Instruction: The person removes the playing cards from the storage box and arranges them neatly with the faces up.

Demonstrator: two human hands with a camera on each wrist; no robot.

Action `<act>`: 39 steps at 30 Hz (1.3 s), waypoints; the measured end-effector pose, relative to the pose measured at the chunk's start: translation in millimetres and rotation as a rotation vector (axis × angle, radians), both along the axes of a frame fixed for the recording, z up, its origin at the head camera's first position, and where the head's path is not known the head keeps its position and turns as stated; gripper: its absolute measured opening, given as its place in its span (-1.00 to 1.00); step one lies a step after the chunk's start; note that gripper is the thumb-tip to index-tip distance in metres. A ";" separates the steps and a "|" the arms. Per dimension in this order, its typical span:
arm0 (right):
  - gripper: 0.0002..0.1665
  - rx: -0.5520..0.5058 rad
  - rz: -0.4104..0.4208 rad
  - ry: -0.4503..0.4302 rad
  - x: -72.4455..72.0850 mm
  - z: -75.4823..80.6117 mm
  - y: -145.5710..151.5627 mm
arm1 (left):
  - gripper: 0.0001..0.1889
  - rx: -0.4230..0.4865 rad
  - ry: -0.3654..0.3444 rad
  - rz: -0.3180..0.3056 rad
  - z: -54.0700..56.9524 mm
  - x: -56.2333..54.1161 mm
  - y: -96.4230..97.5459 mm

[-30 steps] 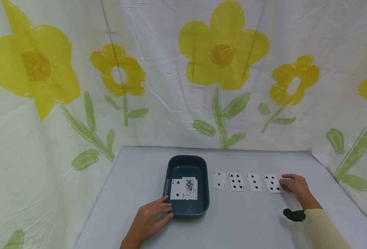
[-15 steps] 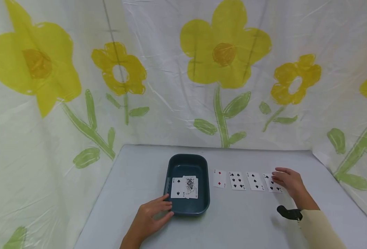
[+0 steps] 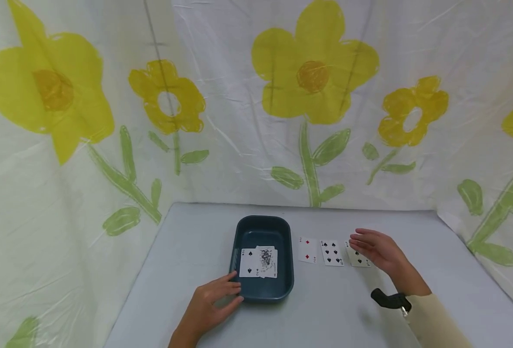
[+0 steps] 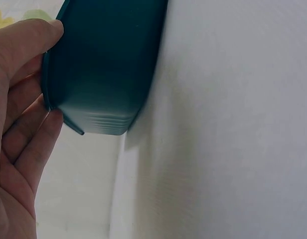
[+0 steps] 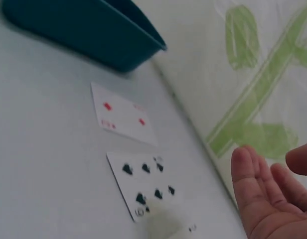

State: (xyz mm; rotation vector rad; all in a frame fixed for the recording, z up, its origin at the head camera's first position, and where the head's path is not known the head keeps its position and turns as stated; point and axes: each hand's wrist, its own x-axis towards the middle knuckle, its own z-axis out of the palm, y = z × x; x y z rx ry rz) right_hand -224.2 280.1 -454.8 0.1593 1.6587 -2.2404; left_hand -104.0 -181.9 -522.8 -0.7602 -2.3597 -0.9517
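My left hand (image 3: 210, 302) holds the left rim of a dark teal tray (image 3: 265, 291); in the left wrist view its thumb and fingers (image 4: 26, 119) lie along the tray's edge. Inside the tray, a two of spades (image 3: 249, 263) overlaps a joker-like card (image 3: 267, 263). My right hand (image 3: 382, 251) hovers above the right end of a card row, fingers extended and thumb apart. Right of the tray lie a two of diamonds (image 3: 307, 250) and a six of spades (image 3: 332, 253). A spade card (image 3: 358, 260) is partly covered by the hand. The row's rightmost card is not visible.
A pale table (image 3: 321, 309) extends around the tray and cards. Behind it hangs a white curtain (image 3: 230, 159) with painted yellow flowers. A black strap (image 3: 389, 299) is on the right wrist, next to a cream sleeve (image 3: 432, 319).
My right hand has moved left from beside the rightmost card, across it, to the third card. The rightmost card, visible earlier, is out of sight. My left hand and the tray stay put.
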 end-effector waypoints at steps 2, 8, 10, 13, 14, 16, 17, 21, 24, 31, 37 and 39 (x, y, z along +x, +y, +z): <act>-0.42 -0.014 0.029 0.007 1.2 3.2 -11.9 | -0.80 0.001 0.004 -0.006 -0.9 -0.6 0.2; -0.35 -0.007 0.116 0.028 3.4 12.4 -47.7 | -0.79 -0.003 0.006 0.007 -4.8 1.0 1.6; -0.36 -0.001 0.141 0.033 3.6 15.0 -58.8 | -0.79 -0.003 0.003 0.014 -5.2 1.8 1.5; -0.39 0.002 0.164 0.035 3.5 16.9 -75.0 | -0.78 -0.008 -0.004 0.021 -4.9 2.8 1.3; -0.41 0.001 0.169 0.033 3.4 17.1 -80.6 | -0.78 -0.009 -0.007 0.022 -4.6 3.1 1.2; -0.43 0.004 0.187 0.034 2.5 16.8 -92.1 | -0.79 -0.014 -0.010 0.027 -3.7 3.3 1.0; -0.43 0.006 0.196 0.032 1.8 16.4 -97.8 | -0.79 -0.015 -0.012 0.028 -3.4 3.5 0.9; -0.46 0.018 0.229 0.019 -1.6 14.5 -119.5 | -0.79 -0.019 -0.009 0.026 -2.7 3.5 0.6; -0.46 0.027 0.252 0.007 -2.4 14.1 -134.8 | -0.79 -0.020 -0.002 0.022 -3.1 2.9 0.5; -0.37 0.076 0.301 -0.018 -0.8 12.9 -171.8 | -0.80 -0.009 -0.004 0.018 -1.9 1.7 0.7; -0.34 0.111 0.361 -0.020 1.8 9.2 -195.3 | -0.80 -0.009 -0.004 0.000 -0.5 -0.4 0.8; -0.33 0.125 0.374 -0.030 2.4 7.4 -200.9 | -0.80 -0.014 0.007 -0.004 -0.6 -1.0 0.4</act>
